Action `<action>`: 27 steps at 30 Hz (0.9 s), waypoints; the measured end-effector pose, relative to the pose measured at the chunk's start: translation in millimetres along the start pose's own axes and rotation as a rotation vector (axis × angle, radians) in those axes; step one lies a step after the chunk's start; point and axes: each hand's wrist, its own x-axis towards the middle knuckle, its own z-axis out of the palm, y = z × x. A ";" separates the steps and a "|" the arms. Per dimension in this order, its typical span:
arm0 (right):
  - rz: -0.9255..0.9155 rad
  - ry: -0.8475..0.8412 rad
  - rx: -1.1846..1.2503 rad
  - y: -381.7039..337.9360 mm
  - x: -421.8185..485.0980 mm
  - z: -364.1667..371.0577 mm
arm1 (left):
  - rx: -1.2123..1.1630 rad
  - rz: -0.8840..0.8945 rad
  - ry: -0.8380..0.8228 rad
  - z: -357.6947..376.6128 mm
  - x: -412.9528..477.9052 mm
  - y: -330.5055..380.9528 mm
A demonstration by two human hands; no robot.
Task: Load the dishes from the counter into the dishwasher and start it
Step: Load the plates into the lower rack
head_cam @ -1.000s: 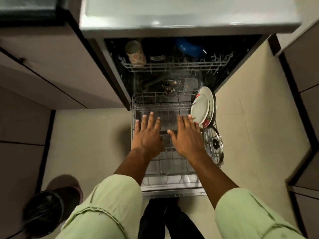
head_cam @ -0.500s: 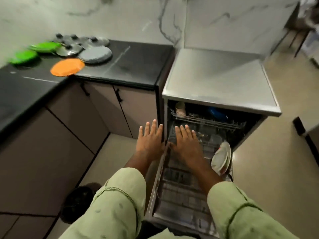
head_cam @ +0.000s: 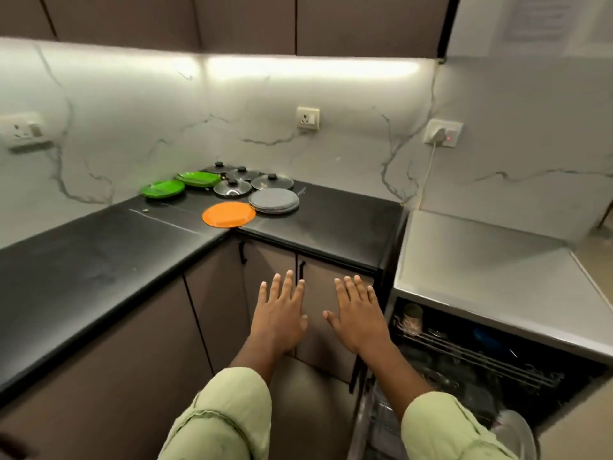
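Note:
My left hand (head_cam: 280, 318) and my right hand (head_cam: 360, 315) are held out flat in the air, fingers straight, holding nothing, in front of the brown cabinet doors. On the black counter (head_cam: 99, 260) in the far corner lie an orange plate (head_cam: 229, 214), a stack of grey plates (head_cam: 274, 200), two green plates (head_cam: 163, 188) and several glass lids with black knobs (head_cam: 232, 188). The open dishwasher (head_cam: 481, 356) is at the lower right, its upper rack holding a patterned cup (head_cam: 412, 318) and a blue dish (head_cam: 487, 340). A plate (head_cam: 515, 433) stands in the lower rack.
The dishwasher's grey top (head_cam: 481, 260) lies right of the counter. Wall sockets (head_cam: 307, 118) sit on the marble backsplash, one with a plug and white cable (head_cam: 441, 136). Brown cabinets run under the L-shaped counter.
My view has swung up and left from the lower rack to the counter corner. Both hands have left the rack and moved left, still flat and empty.

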 end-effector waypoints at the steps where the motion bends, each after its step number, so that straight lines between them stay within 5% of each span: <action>1: -0.007 0.014 0.010 -19.1 13.3 -0.7 | 0.000 -0.021 0.003 -4.2 4.7 -22.7; 11: -0.046 -0.040 0.010 -123.4 88.2 20.2 | -0.039 -0.058 -0.043 -5.2 33.4 -149.4; 27: -0.025 -0.121 0.049 -110.1 241.9 74.0 | 0.000 -0.061 -0.140 20.9 175.0 -217.3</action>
